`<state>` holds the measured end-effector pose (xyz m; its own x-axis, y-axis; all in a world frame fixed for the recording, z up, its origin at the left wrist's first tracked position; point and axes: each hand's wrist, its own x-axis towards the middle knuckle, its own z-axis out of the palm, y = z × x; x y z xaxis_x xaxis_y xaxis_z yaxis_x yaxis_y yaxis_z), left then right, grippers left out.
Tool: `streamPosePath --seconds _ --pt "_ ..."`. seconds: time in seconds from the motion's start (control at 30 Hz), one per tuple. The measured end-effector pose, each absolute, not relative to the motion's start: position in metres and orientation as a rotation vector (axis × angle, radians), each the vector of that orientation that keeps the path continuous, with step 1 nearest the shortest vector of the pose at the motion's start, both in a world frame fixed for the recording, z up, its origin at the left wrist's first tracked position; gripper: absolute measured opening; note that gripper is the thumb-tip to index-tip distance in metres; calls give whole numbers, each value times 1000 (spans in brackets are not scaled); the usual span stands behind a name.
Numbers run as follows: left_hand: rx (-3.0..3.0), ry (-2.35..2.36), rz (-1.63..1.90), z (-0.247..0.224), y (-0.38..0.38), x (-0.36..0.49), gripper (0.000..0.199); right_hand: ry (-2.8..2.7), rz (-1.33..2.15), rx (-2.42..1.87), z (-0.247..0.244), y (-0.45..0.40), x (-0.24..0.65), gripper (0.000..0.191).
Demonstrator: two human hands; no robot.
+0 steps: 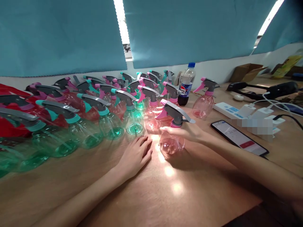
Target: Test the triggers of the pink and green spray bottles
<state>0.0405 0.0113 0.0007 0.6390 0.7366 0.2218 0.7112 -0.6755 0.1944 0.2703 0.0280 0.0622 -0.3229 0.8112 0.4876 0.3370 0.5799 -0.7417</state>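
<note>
My right hand (186, 131) is wrapped round the neck of a pink spray bottle (170, 145) with a grey and pink trigger head. The bottle is upright, low over or on the table; I cannot tell whether its base touches. My left hand (135, 154) lies on the tabletop with its fingers stretched out, holding nothing. Just beyond its fingertips stands a green spray bottle (133, 121) with a teal collar. Another pink spray bottle (152, 118) is right behind the held one.
Rows of green and pink spray bottles fill the left and back. A cola bottle (185, 86), a lone pink spray bottle (203, 105), a power strip (228, 110) with cables and a phone (239, 138) are at the right. A cardboard box (246, 73) sits farther back.
</note>
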Motion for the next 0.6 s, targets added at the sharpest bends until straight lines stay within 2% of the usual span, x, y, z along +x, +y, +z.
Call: streamPosePath --seconds 0.23,0.43,0.6 --pt "2784 1210 452 -2 11 45 32 -1972 513 -1016 44 15 289 40" --pt "2809 1059 491 -2 9 66 27 -2006 397 -1046 47 -3 311 31" --pt "2823 1025 457 -4 14 86 34 -1959 273 -1257 43 6 350 37"
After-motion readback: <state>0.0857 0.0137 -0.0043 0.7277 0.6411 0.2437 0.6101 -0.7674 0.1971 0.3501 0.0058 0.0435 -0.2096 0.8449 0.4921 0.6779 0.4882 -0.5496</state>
